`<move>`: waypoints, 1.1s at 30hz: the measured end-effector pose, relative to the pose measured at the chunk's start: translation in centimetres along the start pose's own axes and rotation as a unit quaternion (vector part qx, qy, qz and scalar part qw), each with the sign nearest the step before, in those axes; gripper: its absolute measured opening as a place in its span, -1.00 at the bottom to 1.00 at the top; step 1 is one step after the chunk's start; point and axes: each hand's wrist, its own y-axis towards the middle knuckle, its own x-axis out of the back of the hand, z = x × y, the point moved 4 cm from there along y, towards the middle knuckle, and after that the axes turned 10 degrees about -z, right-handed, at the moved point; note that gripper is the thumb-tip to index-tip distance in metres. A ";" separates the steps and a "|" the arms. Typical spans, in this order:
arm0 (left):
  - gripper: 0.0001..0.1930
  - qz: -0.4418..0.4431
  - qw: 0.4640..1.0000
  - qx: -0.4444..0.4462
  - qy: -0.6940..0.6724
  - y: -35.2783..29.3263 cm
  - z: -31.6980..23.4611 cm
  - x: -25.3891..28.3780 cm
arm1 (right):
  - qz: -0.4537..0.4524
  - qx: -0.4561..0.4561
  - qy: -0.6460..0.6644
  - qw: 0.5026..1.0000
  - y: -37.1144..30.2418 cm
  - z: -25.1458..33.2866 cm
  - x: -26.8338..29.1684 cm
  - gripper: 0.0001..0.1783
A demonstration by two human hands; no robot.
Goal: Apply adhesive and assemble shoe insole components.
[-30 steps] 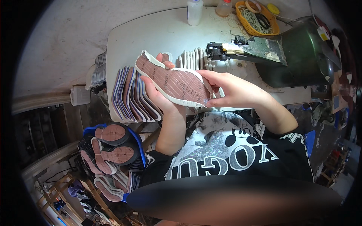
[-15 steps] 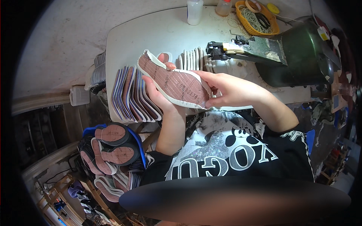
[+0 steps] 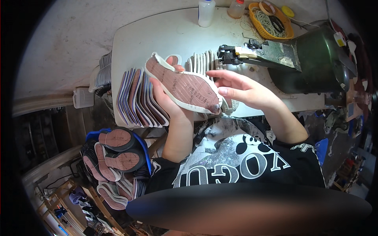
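Observation:
A brownish-pink insole (image 3: 183, 84) with a white folded rim is held up over the table's front edge, its printed face toward me. Around its middle wraps my left hand (image 3: 169, 100), thumb on one edge and fingertips curling over the far one. My right hand (image 3: 238, 87) is just beside the insole's right end, fingers apart, holding nothing that I can see. Left of my left hand stands a row of similar insoles (image 3: 138, 98) on edge. Behind the held one is another row with white rims (image 3: 202, 61).
A green machine (image 3: 315, 59) with an arm reaching over the table (image 3: 157, 31) stands at the right. At the back are a white bottle (image 3: 206, 13), a bottle with a red cap (image 3: 236, 10) and a yellow basket (image 3: 271, 23) of cord. A blue crate (image 3: 146, 151) holds several insoles at lower left.
My right hand has let go of the insole's right end and drawn slightly away, its fingers opening. The left hand keeps its hold almost unmoved.

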 end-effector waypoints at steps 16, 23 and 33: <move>-0.35 0.108 0.991 0.070 0.018 -3.4 3.5 -3.6 | -0.224 0.213 -0.228 0.923 7.1 3.7 -0.9 -0.48; -0.38 0.148 0.985 0.031 0.083 -3.6 3.1 -2.5 | -0.223 0.157 -0.291 0.917 8.4 5.4 -2.6 -0.66; -0.37 0.119 0.982 -0.020 0.142 -3.4 2.7 -1.8 | -0.177 0.139 -0.302 0.926 9.3 5.6 -3.0 -0.65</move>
